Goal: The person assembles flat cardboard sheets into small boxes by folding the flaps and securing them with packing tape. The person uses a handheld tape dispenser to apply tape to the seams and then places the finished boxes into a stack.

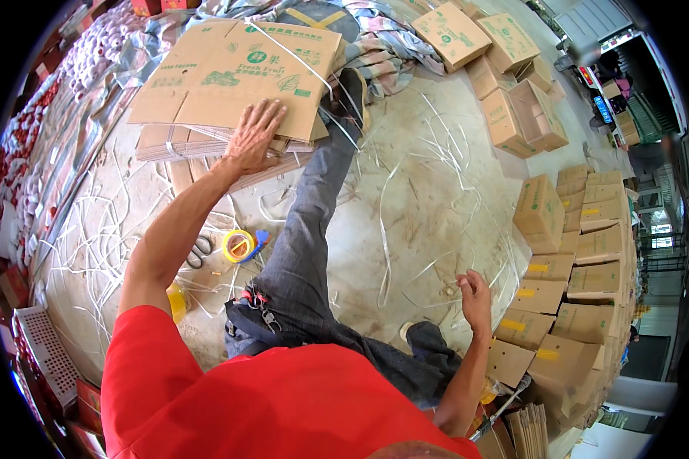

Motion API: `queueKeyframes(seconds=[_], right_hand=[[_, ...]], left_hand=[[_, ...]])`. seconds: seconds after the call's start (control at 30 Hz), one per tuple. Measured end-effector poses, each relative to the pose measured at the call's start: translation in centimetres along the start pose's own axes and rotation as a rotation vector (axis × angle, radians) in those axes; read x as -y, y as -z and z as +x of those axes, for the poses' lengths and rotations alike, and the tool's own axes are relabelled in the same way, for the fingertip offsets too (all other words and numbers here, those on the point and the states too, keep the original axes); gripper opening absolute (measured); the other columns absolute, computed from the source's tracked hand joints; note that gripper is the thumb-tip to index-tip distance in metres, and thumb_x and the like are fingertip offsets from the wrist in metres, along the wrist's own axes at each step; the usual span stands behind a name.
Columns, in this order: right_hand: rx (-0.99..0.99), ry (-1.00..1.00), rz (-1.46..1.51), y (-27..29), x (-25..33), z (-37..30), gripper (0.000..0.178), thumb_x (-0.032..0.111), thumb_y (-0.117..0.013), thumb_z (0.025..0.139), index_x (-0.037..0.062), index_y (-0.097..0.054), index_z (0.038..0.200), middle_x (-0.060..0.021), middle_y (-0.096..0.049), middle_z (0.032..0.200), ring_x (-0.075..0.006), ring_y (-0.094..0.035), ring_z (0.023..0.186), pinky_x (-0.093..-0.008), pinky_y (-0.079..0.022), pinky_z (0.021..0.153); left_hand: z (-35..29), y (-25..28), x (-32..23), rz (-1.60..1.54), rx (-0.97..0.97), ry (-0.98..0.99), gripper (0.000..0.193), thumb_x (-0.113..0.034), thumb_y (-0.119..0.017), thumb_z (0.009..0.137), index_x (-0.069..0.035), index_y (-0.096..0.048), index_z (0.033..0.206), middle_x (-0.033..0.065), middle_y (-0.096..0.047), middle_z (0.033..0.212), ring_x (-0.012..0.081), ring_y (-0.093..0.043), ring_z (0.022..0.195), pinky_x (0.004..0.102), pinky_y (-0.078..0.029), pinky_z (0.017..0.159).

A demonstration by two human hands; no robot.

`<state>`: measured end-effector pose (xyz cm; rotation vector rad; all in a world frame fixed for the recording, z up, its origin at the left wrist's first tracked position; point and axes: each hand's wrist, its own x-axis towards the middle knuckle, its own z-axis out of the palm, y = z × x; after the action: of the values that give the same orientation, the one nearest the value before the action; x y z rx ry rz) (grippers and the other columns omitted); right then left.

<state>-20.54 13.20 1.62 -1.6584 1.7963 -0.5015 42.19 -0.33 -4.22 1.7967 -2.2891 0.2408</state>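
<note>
My left hand lies with fingers spread on the near edge of a stack of flattened cardboard boxes, printed in green. A white strap crosses the right part of the stack and hangs past its corner beside my outstretched leg. Off to the right, my right hand hovers over the floor, its fingers loosely curled and apart, with nothing visible in them. Below the stack, a roll of yellow tape on a blue dispenser and dark-handled scissors rest on the floor.
Loose white straps litter the floor on both sides. Along the right stand rows of cardboard boxes, and open boxes stand farther off. A patterned cloth lies behind the stack. At the left is a white perforated crate.
</note>
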Motion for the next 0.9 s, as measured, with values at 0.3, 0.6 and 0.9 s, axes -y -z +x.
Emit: queueKeyframes(seconds=[0.3, 0.6, 0.9], right_hand=[[0.018, 0.121, -0.047, -4.4, -1.9, 2.5, 0.034, 0.014, -0.063, 0.103, -0.0074, -0.062, 0.129, -0.0188, -0.077, 0.108, -0.0241, -0.074, 0.098, -0.0351, -0.056, 0.087], [-0.094, 0.226, -0.136, -5.4, 1.0, 0.4, 0.048, 0.016, -0.071, 0.095, 0.0001, -0.059, 0.139, -0.0239, -0.066, 0.132, -0.0404, -0.062, 0.125, -0.0442, -0.048, 0.107], [-0.542, 0.635, -0.007, -3.7, 10.1, -2.6, 0.084, 0.033, -0.080, 0.089, 0.0035, -0.041, 0.158, -0.0214, -0.041, 0.164, -0.0419, -0.034, 0.153, -0.0562, -0.024, 0.125]], left_hand=[[5.5, -4.0, -6.7, 0.131, -0.155, 0.206, 0.085, -0.034, -0.082, 0.081, 0.005, -0.049, 0.149, 0.0199, -0.048, 0.153, 0.0402, -0.043, 0.141, 0.0532, -0.036, 0.117], [3.4, 5.6, -12.9, 0.020, -0.089, -0.163, 0.052, -0.019, -0.069, 0.083, 0.005, -0.061, 0.129, 0.0214, -0.062, 0.129, 0.0375, -0.057, 0.120, 0.0449, -0.047, 0.102], [2.5, 18.0, -34.7, -0.152, -0.028, -0.771, 0.027, -0.018, -0.067, 0.083, -0.002, -0.070, 0.104, 0.0129, -0.072, 0.097, 0.0287, -0.071, 0.094, 0.0392, -0.056, 0.081]])
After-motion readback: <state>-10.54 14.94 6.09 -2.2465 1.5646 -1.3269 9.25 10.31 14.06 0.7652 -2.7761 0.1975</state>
